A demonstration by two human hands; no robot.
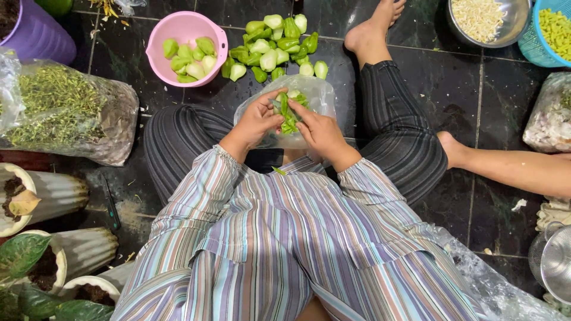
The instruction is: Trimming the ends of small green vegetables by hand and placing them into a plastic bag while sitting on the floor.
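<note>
One round pink plastic bowl (185,35), one purple plastic bucket (33,32), one round steel bowl (489,21), one turquoise woven basket (550,32), three white ribbed plant pots (56,193), two bare hands (259,122)

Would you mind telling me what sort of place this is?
Probably a home floor used for vegetable prep: dark floor tiles, a pink bowl of cut greens, and potted plants.
</note>
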